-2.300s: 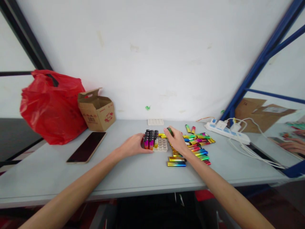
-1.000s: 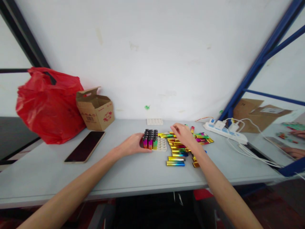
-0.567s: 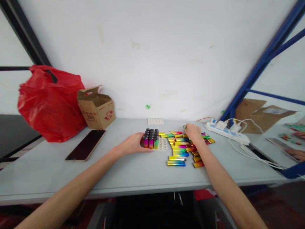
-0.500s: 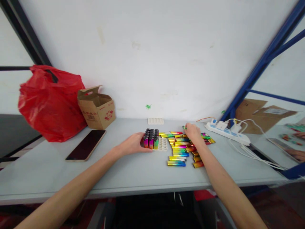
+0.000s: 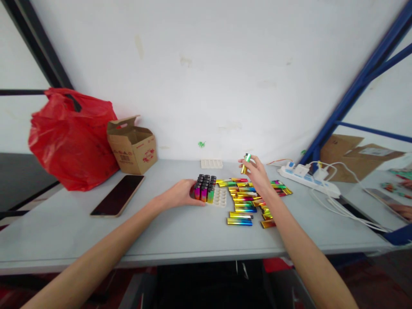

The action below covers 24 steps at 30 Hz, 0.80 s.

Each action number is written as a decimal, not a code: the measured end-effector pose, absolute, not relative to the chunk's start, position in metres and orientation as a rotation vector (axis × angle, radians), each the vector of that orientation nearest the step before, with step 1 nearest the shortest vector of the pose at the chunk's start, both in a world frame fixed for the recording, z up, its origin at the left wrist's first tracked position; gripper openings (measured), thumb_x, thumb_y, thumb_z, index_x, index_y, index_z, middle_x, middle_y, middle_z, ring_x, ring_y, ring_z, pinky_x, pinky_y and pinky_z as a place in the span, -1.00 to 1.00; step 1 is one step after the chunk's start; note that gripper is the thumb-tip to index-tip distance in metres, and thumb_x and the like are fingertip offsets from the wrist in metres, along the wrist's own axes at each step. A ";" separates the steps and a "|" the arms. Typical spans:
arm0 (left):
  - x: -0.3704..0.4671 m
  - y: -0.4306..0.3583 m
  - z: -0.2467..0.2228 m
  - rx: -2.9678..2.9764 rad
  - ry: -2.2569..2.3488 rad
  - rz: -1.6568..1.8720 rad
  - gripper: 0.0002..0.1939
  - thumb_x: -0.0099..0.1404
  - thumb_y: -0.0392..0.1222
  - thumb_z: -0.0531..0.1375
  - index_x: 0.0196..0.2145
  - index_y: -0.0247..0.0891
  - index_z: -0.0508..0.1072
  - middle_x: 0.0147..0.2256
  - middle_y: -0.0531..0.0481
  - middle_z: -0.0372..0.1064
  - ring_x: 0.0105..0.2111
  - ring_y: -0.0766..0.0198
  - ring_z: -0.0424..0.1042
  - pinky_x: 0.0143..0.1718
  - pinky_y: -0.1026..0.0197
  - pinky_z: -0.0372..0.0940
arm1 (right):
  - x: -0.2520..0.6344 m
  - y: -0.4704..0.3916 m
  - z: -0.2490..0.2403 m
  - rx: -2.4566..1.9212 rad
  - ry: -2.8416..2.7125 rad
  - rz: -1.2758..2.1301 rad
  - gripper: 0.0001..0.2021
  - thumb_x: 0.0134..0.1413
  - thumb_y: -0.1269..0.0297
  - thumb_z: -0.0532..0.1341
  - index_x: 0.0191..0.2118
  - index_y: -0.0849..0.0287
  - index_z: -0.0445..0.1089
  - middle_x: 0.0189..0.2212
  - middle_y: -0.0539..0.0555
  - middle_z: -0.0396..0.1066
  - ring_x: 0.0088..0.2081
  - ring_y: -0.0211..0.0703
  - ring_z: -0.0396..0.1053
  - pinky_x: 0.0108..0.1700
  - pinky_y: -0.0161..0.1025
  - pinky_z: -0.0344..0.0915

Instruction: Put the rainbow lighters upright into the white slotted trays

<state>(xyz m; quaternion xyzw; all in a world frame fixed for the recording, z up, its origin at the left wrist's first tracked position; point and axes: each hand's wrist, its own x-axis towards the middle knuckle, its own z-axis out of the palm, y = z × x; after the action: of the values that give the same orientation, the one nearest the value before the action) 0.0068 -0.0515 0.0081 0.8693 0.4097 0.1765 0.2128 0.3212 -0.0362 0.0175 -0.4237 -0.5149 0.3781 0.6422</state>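
At the middle of the table, a white tray (image 5: pixel 220 197) has black-topped, metallic-coloured lighters (image 5: pixel 204 192) standing upright in its left part, and bare holes show on its right. My left hand (image 5: pixel 183 193) curls around the tray's left end, thumb along the front, fingers behind. Raised above the table, my right hand (image 5: pixel 256 171) pinches a single green-and-gold lighter (image 5: pixel 246 164), tilted with its dark top up. Below that hand lies a loose spread of shiny lighters (image 5: pixel 243 204), mostly gold with blue, red and green; my right forearm hides part of it.
A second white tray (image 5: pixel 211 164) lies near the wall. On the left are a phone (image 5: pixel 118 195), an opened cardboard box (image 5: pixel 137 148) and a red plastic bag (image 5: pixel 72 141). A power strip (image 5: pixel 309 181) with plugs and white cables lies on the right, near a blue metal frame (image 5: pixel 341 107).
My right hand has risen from the lighter pile and now holds a lighter up, turned more upright. My left hand stays at the tray.
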 end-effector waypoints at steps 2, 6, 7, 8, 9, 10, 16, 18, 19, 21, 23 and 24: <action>0.005 -0.051 0.010 2.433 1.126 0.434 -0.38 0.06 0.38 0.38 -0.29 -0.27 0.46 -0.36 -0.03 0.50 -0.39 0.16 0.40 -0.39 0.19 0.20 | 0.309 -0.045 0.024 -0.874 -1.129 0.956 -0.57 -0.03 -0.02 0.41 -0.11 0.00 0.31 -0.37 -0.08 0.47 -0.36 -0.22 0.41 -0.27 -0.27 0.35; 0.002 -0.052 0.015 2.407 1.099 0.368 -0.42 0.06 0.36 0.39 -0.33 -0.24 0.45 -0.40 0.06 0.45 -0.41 0.22 0.36 -0.42 0.24 0.17 | 0.289 -0.059 0.026 -0.910 -1.150 1.122 -0.53 0.00 -0.14 0.40 -0.14 -0.03 0.24 -0.57 -0.23 0.15 -0.61 -0.35 0.04 -0.53 -0.37 0.08; 0.002 -0.052 0.016 2.397 1.093 0.364 -0.44 0.06 0.34 0.39 -0.33 -0.23 0.44 -0.41 0.08 0.44 -0.42 0.23 0.35 -0.42 0.25 0.17 | 0.285 -0.062 0.024 -0.951 -1.165 1.134 -0.53 0.03 -0.20 0.37 -0.16 -0.03 0.23 -0.58 -0.24 0.08 -0.63 -0.36 -0.06 -0.58 -0.38 -0.03; 0.002 -0.052 0.016 2.388 1.087 0.362 -0.45 0.06 0.33 0.40 -0.34 -0.23 0.44 -0.41 0.08 0.43 -0.42 0.24 0.34 -0.42 0.26 0.18 | 0.281 -0.064 0.021 -0.993 -1.190 1.128 -0.53 0.07 -0.26 0.33 -0.19 -0.01 0.23 -0.60 -0.24 0.02 -0.64 -0.36 -0.12 -0.60 -0.38 -0.12; 0.002 -0.052 0.016 2.382 1.082 0.364 -0.46 0.06 0.32 0.40 -0.34 -0.23 0.44 -0.41 0.09 0.44 -0.42 0.24 0.34 -0.41 0.26 0.18 | 0.278 -0.065 0.018 -1.034 -1.226 1.101 -0.52 0.10 -0.31 0.27 -0.24 0.01 0.24 -0.60 -0.23 -0.01 -0.64 -0.35 -0.16 -0.61 -0.37 -0.17; 0.003 -0.052 0.016 2.377 1.081 0.367 -0.46 0.05 0.31 0.41 -0.33 -0.23 0.45 -0.40 0.09 0.44 -0.41 0.24 0.35 -0.41 0.26 0.19 | 0.276 -0.066 0.015 -1.071 -1.274 1.056 -0.49 0.13 -0.35 0.22 -0.31 0.03 0.23 -0.61 -0.21 -0.03 -0.63 -0.34 -0.16 -0.60 -0.35 -0.19; 0.003 -0.051 0.014 2.392 1.080 0.386 -0.43 0.04 0.32 0.42 -0.29 -0.24 0.49 -0.36 0.05 0.51 -0.37 0.19 0.40 -0.37 0.25 0.23 | 0.265 -0.070 0.002 -1.238 -1.574 0.571 -0.42 0.20 -0.29 0.13 -0.59 0.06 0.03 -0.64 -0.10 -0.01 -0.53 -0.27 -0.01 -0.47 -0.25 -0.05; 0.003 -0.052 0.015 2.398 1.077 0.384 -0.43 0.05 0.33 0.41 -0.28 -0.24 0.49 -0.34 0.04 0.52 -0.36 0.17 0.42 -0.35 0.25 0.25 | 0.263 -0.072 0.002 -1.262 -1.616 0.464 -0.45 0.20 -0.21 0.10 -0.61 0.06 0.00 -0.65 -0.10 -0.01 -0.52 -0.26 -0.01 -0.43 -0.24 -0.05; 0.003 -0.052 0.015 2.400 1.078 0.379 -0.43 0.06 0.33 0.41 -0.27 -0.24 0.49 -0.33 0.03 0.53 -0.35 0.16 0.43 -0.34 0.25 0.25 | 0.262 -0.072 0.001 -1.270 -1.632 0.436 -0.48 0.20 -0.17 0.09 -0.61 0.06 0.00 -0.65 -0.10 -0.01 -0.52 -0.27 0.00 -0.42 -0.24 -0.05; 0.003 -0.053 0.016 2.403 1.084 0.368 -0.42 0.06 0.34 0.40 -0.26 -0.24 0.49 -0.33 0.03 0.54 -0.35 0.15 0.45 -0.34 0.24 0.26 | 0.261 -0.073 0.001 -1.280 -1.659 0.411 -0.54 0.19 -0.09 0.07 -0.60 0.07 0.04 -0.65 -0.10 0.03 -0.52 -0.26 0.04 -0.41 -0.24 -0.03; 0.004 -0.053 0.017 2.410 1.090 0.368 -0.42 0.06 0.34 0.41 -0.27 -0.24 0.50 -0.33 0.02 0.55 -0.35 0.14 0.46 -0.34 0.24 0.25 | 0.262 -0.073 0.002 -1.279 -1.681 0.391 -0.58 0.20 -0.05 0.07 -0.58 0.07 0.07 -0.65 -0.10 0.07 -0.52 -0.25 0.07 -0.40 -0.24 -0.01; 0.004 -0.053 0.017 2.413 1.092 0.372 -0.41 0.05 0.34 0.41 -0.26 -0.24 0.50 -0.32 0.01 0.55 -0.34 0.14 0.47 -0.34 0.23 0.25 | 0.262 -0.074 0.002 -1.274 -1.687 0.377 -0.58 0.21 -0.05 0.07 -0.57 0.07 0.07 -0.64 -0.10 0.07 -0.51 -0.24 0.07 -0.39 -0.24 -0.01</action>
<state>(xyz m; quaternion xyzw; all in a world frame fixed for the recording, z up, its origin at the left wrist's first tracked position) 0.0036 -0.0532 0.0167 0.8777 0.3972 0.1352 0.2314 0.2625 -0.0737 0.0019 -0.5216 -0.6905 0.1542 0.4768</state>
